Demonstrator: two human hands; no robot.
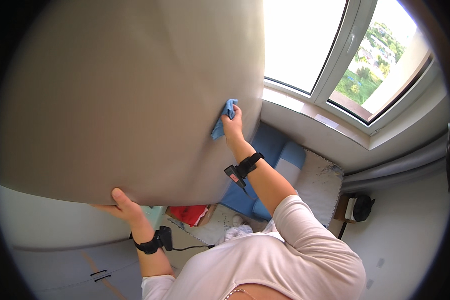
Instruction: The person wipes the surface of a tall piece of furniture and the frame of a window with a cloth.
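A large, smooth beige-grey padded panel (127,105), perhaps a mattress or headboard, fills the upper left and is raised before me. My left hand (123,206) grips its lower edge, with the thumb on the near face and the fingers partly hidden beneath. Between the fingers and thumb of my right hand (233,122) is a bunched blue cloth (220,125), which lies against the panel's face near its right side. Both wrists wear black straps with small devices.
White-framed windows (318,90) and a sill stand at upper right. Below are a blue cushioned seat (266,146), a patterned mat (318,183) and a box holding red cloth (189,214). Grey curtains (397,170) hang at right; cabinet doors (63,266) are at lower left.
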